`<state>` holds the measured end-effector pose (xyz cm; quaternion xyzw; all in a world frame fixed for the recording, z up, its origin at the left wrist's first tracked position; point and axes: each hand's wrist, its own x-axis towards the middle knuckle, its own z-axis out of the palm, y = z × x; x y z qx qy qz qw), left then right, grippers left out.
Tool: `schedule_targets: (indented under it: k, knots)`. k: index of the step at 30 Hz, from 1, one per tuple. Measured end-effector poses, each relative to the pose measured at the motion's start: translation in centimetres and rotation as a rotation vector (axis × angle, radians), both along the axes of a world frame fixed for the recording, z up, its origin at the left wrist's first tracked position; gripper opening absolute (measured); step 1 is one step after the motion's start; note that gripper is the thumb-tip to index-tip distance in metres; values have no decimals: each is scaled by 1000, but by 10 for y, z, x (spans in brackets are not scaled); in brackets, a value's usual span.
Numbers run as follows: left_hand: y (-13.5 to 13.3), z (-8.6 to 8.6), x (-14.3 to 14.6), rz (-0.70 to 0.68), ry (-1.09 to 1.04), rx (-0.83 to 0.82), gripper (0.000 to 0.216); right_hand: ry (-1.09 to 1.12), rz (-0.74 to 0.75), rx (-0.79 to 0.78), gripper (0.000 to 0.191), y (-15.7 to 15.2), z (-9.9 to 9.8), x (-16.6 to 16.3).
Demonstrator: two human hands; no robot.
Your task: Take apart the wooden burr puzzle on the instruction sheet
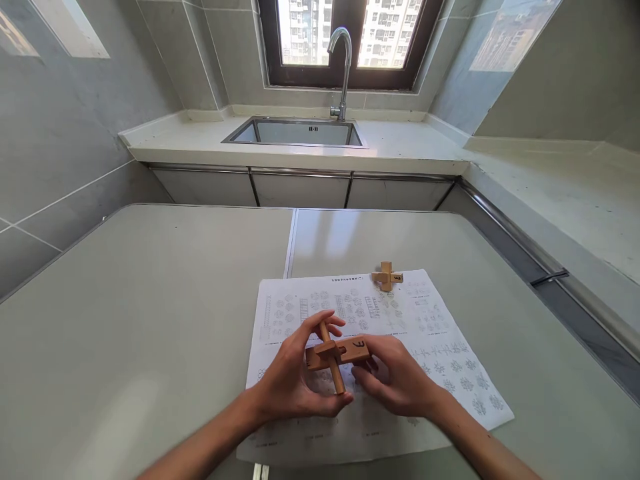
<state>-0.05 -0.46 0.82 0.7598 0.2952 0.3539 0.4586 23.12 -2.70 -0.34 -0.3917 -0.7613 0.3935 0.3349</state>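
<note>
While both hands are working close together above the printed sheet [440,360], they are gripping a small wooden puzzle [336,353] made of crossed wooden bars. The left hand [295,377] is pinching the thin upright bar between thumb and fingers, and the right hand [395,377] is closing on the flat bar marked with a dark number. A second wooden cross [387,275] is lying untouched at the sheet's far edge, well apart from the hands. The sheet is resting on a pale table [125,320]; beyond it, a sink [300,132] and tap [343,67] are sitting under a window [350,33].
</note>
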Motion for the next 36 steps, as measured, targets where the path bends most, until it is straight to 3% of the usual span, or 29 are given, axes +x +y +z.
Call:
schedule_targets:
  k: [5, 9, 12, 18, 27, 32, 36]
  knots:
    - [1, 0, -1, -12, 19, 23, 101, 157, -51, -161, 39, 1, 6, 6]
    - [-2, 4, 0, -27, 55, 52, 97, 277, -18, -380, 45, 3, 4, 6]
    - [-4, 7, 1, -6, 91, 95, 95, 328, -30, -455, 46, 4, 1, 6]
    - [-2, 9, 1, 1, 91, 175, 92, 363, -57, -502, 47, 6, 1, 3]
    - [0, 11, 1, -3, 61, 220, 55, 388, -140, -503, 47, 7, 4, 2]
    - [-2, 8, 1, 63, 50, 189, 21, 410, -221, -512, 46, 8, 1, 4]
    - [-2, 5, 2, 47, 21, 197, 14, 430, -320, -477, 46, 10, -4, 6]
